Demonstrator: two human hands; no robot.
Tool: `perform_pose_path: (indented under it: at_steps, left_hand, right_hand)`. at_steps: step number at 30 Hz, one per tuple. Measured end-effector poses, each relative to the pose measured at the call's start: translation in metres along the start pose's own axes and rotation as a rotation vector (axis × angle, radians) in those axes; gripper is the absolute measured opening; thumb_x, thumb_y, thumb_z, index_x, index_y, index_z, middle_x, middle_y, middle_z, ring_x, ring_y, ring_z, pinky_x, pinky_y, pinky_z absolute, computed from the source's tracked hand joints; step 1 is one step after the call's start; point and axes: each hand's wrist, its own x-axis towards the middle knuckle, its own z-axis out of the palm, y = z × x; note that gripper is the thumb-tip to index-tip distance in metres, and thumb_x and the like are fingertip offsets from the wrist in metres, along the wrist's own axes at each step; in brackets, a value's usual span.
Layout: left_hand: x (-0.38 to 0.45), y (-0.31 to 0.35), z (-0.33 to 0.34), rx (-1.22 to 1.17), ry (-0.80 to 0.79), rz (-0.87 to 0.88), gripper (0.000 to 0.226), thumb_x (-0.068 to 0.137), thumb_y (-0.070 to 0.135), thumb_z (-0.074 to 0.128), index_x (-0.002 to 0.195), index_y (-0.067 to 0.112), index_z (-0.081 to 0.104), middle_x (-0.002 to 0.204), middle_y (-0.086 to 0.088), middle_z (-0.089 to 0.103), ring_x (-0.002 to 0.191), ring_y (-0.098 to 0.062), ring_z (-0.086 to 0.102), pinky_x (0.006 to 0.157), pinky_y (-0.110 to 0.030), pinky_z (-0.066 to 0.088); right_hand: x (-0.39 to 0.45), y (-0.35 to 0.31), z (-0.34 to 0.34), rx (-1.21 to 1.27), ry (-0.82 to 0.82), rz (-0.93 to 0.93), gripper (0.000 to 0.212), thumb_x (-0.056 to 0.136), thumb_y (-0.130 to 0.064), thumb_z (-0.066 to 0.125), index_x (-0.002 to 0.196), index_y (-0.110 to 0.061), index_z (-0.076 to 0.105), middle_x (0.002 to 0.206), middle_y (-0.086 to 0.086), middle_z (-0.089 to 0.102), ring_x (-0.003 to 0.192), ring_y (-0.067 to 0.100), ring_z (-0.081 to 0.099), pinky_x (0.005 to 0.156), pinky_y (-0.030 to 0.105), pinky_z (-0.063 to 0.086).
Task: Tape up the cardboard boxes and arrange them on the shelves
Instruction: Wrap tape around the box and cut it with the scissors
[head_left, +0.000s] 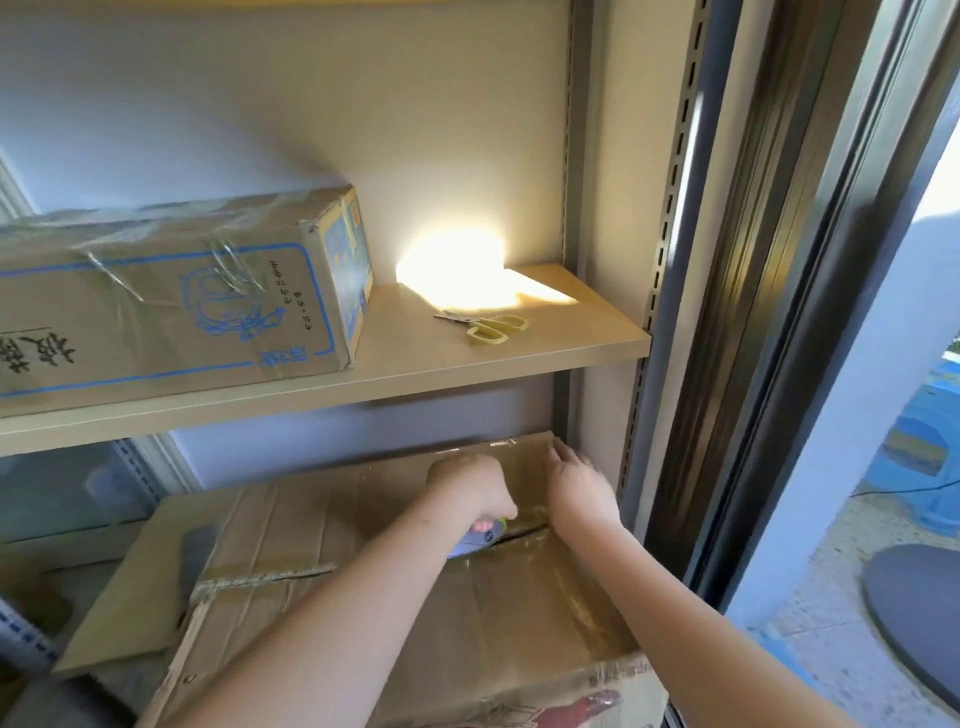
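Note:
A large brown cardboard box (363, 525) lies on the lower shelf, its top seam covered partly with clear tape. My left hand (470, 491) grips a tape dispenser (478, 540) with a grey-blue body, held over the seam near the box's middle. My right hand (579, 486) rests flat with straight fingers on the box top at its far right end. A second box (171, 301) with blue print and clear tape lies on the upper shelf (415, 364) at the left.
Yellow-handled scissors (488, 327) lie on the upper shelf right of the printed box. A slotted metal upright (670, 218) and a dark door frame stand at the right. Beyond the frame are a tiled floor and a round grey base (919, 613).

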Motion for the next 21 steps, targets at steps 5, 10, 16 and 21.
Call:
perform_pose_path:
  at_steps: [5, 10, 16, 21]
  left_hand:
    - [0.005, 0.003, 0.0, 0.048, -0.052, 0.057, 0.025, 0.079, 0.023, 0.05, 0.06, 0.014, 0.063, 0.064, -0.002, 0.07, 0.066, -0.021, 0.066, 0.081, -0.03, 0.058]
    - [0.001, -0.036, -0.012, -0.445, -0.263, 0.172, 0.035, 0.09, 0.035, 0.046, 0.083, 0.006, 0.064, 0.072, -0.014, 0.073, 0.061, -0.022, 0.066, 0.072, -0.026, 0.052]
    - [-0.018, -0.083, -0.007, -0.321, -0.109, 0.162, 0.05, 0.093, 0.051, 0.053, 0.071, 0.008, 0.064, 0.053, 0.001, 0.062, 0.045, -0.014, 0.059, 0.059, -0.023, 0.05]
    - [-0.027, -0.072, -0.002, 0.054, 0.026, 0.022, 0.04, 0.087, 0.042, 0.054, 0.058, 0.015, 0.06, 0.049, 0.003, 0.059, 0.049, -0.013, 0.06, 0.063, -0.021, 0.047]
  right_hand:
    - [0.007, -0.012, 0.027, -0.076, -0.046, -0.119, 0.067, 0.099, -0.04, 0.022, 0.157, -0.012, 0.001, 0.164, 0.008, 0.01, 0.151, 0.025, 0.008, 0.122, 0.038, 0.01]
    - [0.014, -0.009, 0.037, -0.12, -0.039, -0.103, 0.079, 0.091, -0.056, -0.003, 0.157, -0.013, 0.005, 0.164, 0.008, 0.008, 0.152, 0.023, 0.002, 0.122, 0.038, 0.002]
    - [0.016, -0.005, 0.032, -0.12, -0.108, -0.124, 0.065, 0.103, -0.051, 0.009, 0.157, -0.017, 0.003, 0.164, 0.004, -0.002, 0.151, 0.018, -0.008, 0.121, 0.036, -0.006]
    - [0.017, -0.007, 0.034, -0.13, -0.123, -0.118, 0.065, 0.102, -0.053, 0.009, 0.157, -0.02, -0.001, 0.164, 0.004, -0.006, 0.151, 0.019, -0.009, 0.122, 0.04, -0.005]
